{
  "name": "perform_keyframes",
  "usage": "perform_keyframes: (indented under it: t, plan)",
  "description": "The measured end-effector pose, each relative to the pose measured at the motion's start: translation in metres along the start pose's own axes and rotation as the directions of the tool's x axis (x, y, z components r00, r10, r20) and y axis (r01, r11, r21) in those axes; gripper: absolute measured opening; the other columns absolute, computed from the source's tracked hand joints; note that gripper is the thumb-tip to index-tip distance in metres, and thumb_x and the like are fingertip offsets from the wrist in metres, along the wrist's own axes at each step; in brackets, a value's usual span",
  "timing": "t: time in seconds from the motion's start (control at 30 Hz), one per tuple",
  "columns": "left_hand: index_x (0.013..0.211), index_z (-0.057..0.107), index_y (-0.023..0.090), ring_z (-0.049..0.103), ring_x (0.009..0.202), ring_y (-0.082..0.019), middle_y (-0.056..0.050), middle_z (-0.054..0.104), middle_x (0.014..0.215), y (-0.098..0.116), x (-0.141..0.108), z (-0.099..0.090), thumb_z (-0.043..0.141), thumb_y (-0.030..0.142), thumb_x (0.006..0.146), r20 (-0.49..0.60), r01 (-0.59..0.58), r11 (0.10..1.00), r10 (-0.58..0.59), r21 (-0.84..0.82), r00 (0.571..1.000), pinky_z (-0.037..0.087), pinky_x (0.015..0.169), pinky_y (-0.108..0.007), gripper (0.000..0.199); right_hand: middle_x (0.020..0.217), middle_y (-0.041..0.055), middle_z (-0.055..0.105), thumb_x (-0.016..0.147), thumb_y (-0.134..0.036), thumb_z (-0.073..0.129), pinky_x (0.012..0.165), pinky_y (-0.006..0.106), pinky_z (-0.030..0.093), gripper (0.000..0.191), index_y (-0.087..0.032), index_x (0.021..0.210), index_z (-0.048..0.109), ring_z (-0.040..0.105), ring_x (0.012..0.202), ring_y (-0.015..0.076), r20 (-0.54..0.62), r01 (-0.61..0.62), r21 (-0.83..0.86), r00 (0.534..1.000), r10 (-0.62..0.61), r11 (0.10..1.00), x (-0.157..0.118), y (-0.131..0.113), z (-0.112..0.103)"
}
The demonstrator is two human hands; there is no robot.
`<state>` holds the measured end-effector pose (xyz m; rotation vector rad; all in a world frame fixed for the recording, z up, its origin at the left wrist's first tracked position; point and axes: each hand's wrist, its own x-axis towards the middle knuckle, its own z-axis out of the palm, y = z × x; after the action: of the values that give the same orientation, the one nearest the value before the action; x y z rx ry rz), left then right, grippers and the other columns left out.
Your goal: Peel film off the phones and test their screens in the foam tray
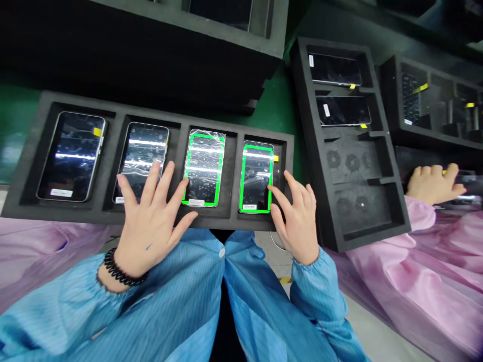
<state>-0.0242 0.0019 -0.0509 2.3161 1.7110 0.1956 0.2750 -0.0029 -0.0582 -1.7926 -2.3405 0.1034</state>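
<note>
A black foam tray lies before me with several smartphones in separate compartments. My left hand, a black coil band round its wrist, is spread over the second smartphone and the divider beside it. Its index finger reaches the edge of the third smartphone, which has a lit green border and wrinkled film. At the right end, my right hand has its fingers apart. One fingertip touches the right edge of the green-bordered smartphone. The leftmost smartphone is dark, with a yellow tab and white label.
Right of my tray stands another foam tray holding two dark phones. Beyond it sits a tray with small parts. A co-worker's hand in a pink sleeve is at far right. Stacked foam trays rise behind mine.
</note>
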Motion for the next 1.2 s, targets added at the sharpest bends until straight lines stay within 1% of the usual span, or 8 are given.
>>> perform_keyframes:
  t: [0.13, 0.27, 0.43, 0.6, 0.67, 0.83, 0.97, 1.2]
  plan:
    - [0.156, 0.039, 0.024, 0.005, 0.160, -0.036, -0.012, 0.013, 0.171, -0.001, 0.011, -0.001, 0.041, 0.047, 0.101, -0.007, 0.002, 1.000, -0.002, 0.008, 1.000, -0.013, 0.124, -0.069, 0.059, 0.160, 0.0150, 0.044, 0.104, -0.032, 0.043, 0.120, 0.061, 0.033, 0.036, -0.022, 0.134, 0.061, 0.048, 0.141, 0.0320, 0.009, -0.002, -0.012, 1.000, 0.002, 1.000, 0.008, 0.002, 0.001]
    - [0.152, 0.045, 0.022, 0.007, 0.160, -0.037, -0.015, 0.018, 0.170, -0.005, 0.025, -0.002, 0.038, 0.048, 0.101, -0.023, -0.006, 1.000, 0.006, 0.028, 1.000, -0.011, 0.123, -0.072, 0.058, 0.160, 0.0157, 0.044, 0.105, -0.033, 0.042, 0.119, 0.062, 0.033, 0.035, -0.021, 0.132, 0.062, 0.049, 0.140, 0.0322, -0.012, -0.004, -0.006, 1.000, 0.004, 1.000, 0.017, 0.003, 0.003]
    - [0.151, 0.046, 0.023, 0.009, 0.160, -0.036, -0.017, 0.021, 0.170, -0.014, 0.045, -0.002, 0.030, 0.048, 0.103, -0.052, -0.056, 0.997, 0.059, 0.056, 0.997, -0.006, 0.121, -0.075, 0.056, 0.160, 0.0139, 0.044, 0.105, -0.032, 0.042, 0.120, 0.063, 0.032, 0.034, -0.024, 0.131, 0.062, 0.048, 0.141, 0.0317, -0.051, -0.016, 0.029, 0.999, 0.017, 0.999, 0.028, 0.005, 0.007]
    - [0.150, 0.048, 0.019, 0.012, 0.159, -0.038, -0.019, 0.023, 0.168, -0.020, 0.071, -0.002, 0.025, 0.052, 0.103, -0.058, -0.071, 0.997, 0.072, 0.031, 0.996, -0.006, 0.120, -0.076, 0.062, 0.160, 0.0135, 0.044, 0.105, -0.033, 0.041, 0.120, 0.061, 0.032, 0.034, -0.023, 0.130, 0.063, 0.048, 0.141, 0.0306, -0.054, -0.023, 0.013, 0.998, 0.024, 1.000, 0.041, 0.008, 0.010]
    - [0.151, 0.047, 0.020, 0.011, 0.160, -0.037, -0.016, 0.023, 0.169, -0.022, 0.079, -0.003, 0.024, 0.053, 0.103, -0.067, -0.075, 0.997, 0.076, 0.009, 0.995, -0.009, 0.122, -0.074, 0.063, 0.161, 0.0136, 0.044, 0.105, -0.034, 0.040, 0.121, 0.061, 0.032, 0.035, -0.022, 0.129, 0.064, 0.048, 0.141, 0.0304, -0.050, -0.030, 0.006, 0.998, 0.030, 1.000, 0.046, 0.009, 0.010]
    - [0.150, 0.046, 0.025, 0.007, 0.161, -0.031, 0.000, 0.015, 0.172, -0.025, 0.093, -0.006, 0.027, 0.053, 0.101, -0.074, -0.082, 0.994, 0.077, -0.066, 0.994, -0.018, 0.123, -0.066, 0.060, 0.163, 0.0110, 0.041, 0.105, -0.033, 0.041, 0.123, 0.058, 0.030, 0.037, -0.023, 0.132, 0.063, 0.046, 0.142, 0.0293, -0.021, -0.065, -0.012, 0.998, 0.065, 0.998, 0.057, 0.012, 0.012]
    - [0.149, 0.048, 0.027, 0.007, 0.161, -0.031, 0.003, 0.012, 0.172, -0.027, 0.099, -0.005, 0.030, 0.053, 0.100, -0.094, -0.094, 0.990, 0.085, -0.102, 0.992, -0.021, 0.123, -0.063, 0.058, 0.163, 0.0114, 0.040, 0.105, -0.034, 0.038, 0.122, 0.058, 0.030, 0.037, -0.023, 0.131, 0.064, 0.045, 0.142, 0.0293, -0.035, -0.079, 0.012, 0.996, 0.079, 0.997, 0.065, 0.015, 0.014]
    - [0.149, 0.047, 0.028, 0.007, 0.161, -0.030, 0.005, 0.014, 0.172, -0.028, 0.103, -0.006, 0.030, 0.054, 0.100, -0.085, -0.089, 0.989, 0.079, -0.118, 0.993, -0.021, 0.123, -0.064, 0.058, 0.163, 0.0143, 0.039, 0.106, -0.034, 0.038, 0.122, 0.057, 0.030, 0.038, -0.022, 0.131, 0.063, 0.044, 0.143, 0.0292, -0.042, -0.112, 0.022, 0.993, 0.113, 0.993, 0.078, 0.020, 0.017]
